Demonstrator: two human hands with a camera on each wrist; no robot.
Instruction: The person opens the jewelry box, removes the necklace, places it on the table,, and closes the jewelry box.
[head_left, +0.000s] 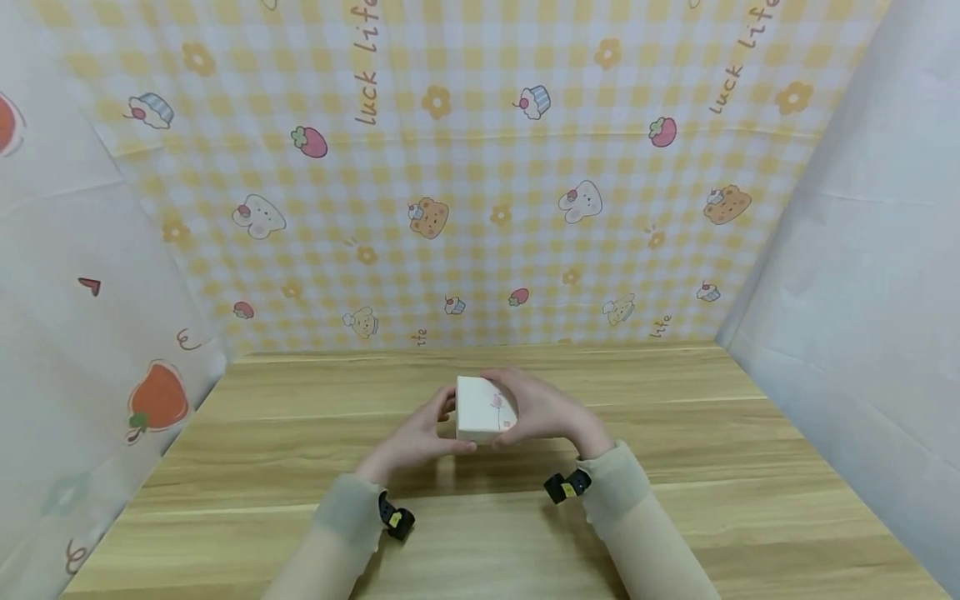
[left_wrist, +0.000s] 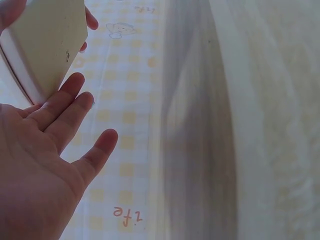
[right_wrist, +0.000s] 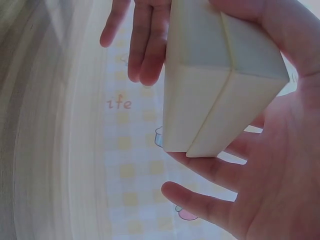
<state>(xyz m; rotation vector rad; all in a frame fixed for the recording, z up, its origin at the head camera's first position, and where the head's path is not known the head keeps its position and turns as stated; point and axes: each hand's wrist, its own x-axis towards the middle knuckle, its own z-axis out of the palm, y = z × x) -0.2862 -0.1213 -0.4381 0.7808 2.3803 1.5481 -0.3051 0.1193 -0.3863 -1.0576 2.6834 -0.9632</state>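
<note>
A small white box (head_left: pixel 480 407) with a pink flower print is held above the wooden table between both hands. My right hand (head_left: pixel 542 408) grips it from the right, thumb on the near side and fingers around the far side. At its left side is my left hand (head_left: pixel 423 435), thumb at the near lower edge. The left wrist view shows the box (left_wrist: pixel 47 45) by the fingers of my left hand (left_wrist: pixel 45 150), some of them spread. In the right wrist view, a seam runs around the box (right_wrist: pixel 210 85) beside my right hand (right_wrist: pixel 265 165).
The wooden table (head_left: pixel 480 542) spreads beneath both arms. Behind it hangs a yellow checked cloth (head_left: pixel 480 167) with cartoon prints. A white cloth with strawberry prints (head_left: pixel 75 333) stands at the left, and a plain pale cloth (head_left: pixel 862 292) at the right.
</note>
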